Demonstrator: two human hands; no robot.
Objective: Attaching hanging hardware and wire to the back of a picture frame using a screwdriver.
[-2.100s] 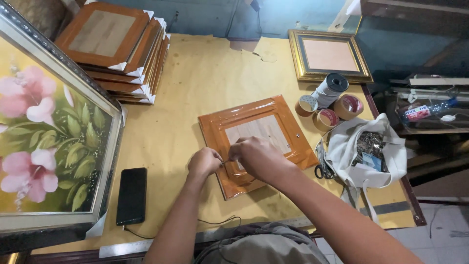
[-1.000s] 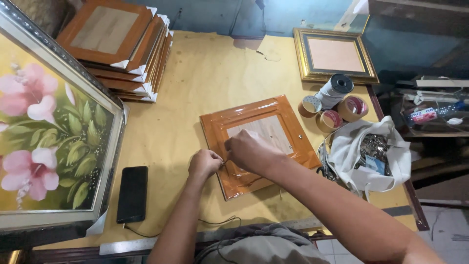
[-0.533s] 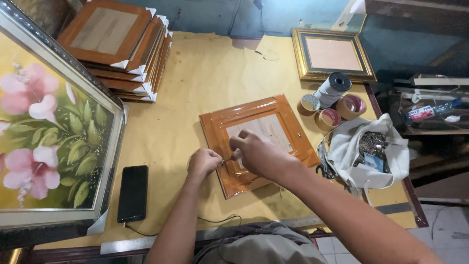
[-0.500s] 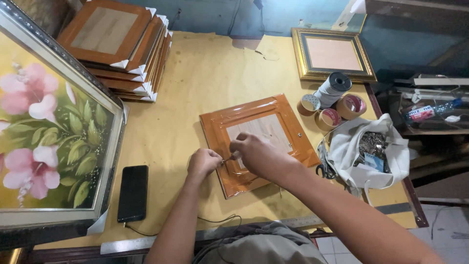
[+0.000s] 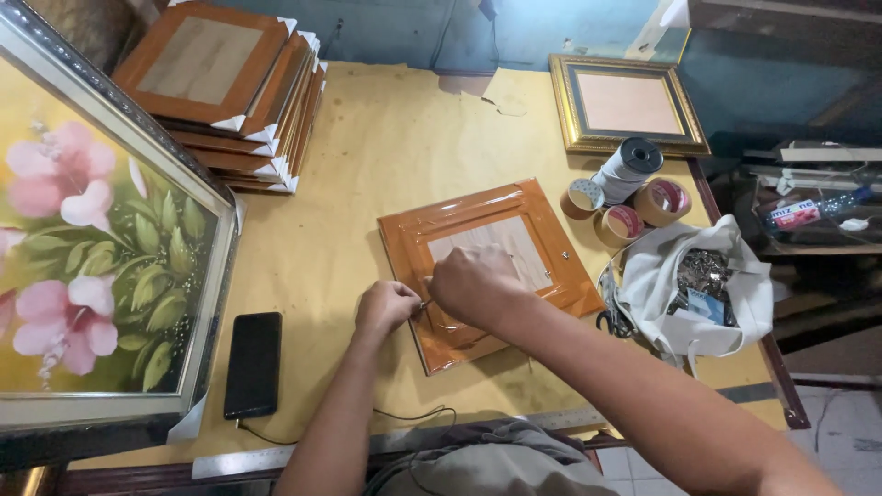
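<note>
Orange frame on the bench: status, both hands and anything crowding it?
Left hand and right hand pinching something small, too small to tell, at the orange frame's left edge. Frame flat on the table. Tape rolls and white bag close on the right, not touching.

Open counter point(image 5: 404, 156) beyond my frame point(image 5: 487, 257); tape rolls point(image 5: 634, 202) and bag point(image 5: 689, 289) crowd the right, painting point(image 5: 92, 248) the left.

Dark phone screen point(image 5: 253, 364) beside painting; labelled bottle point(image 5: 808, 212) far right
</note>
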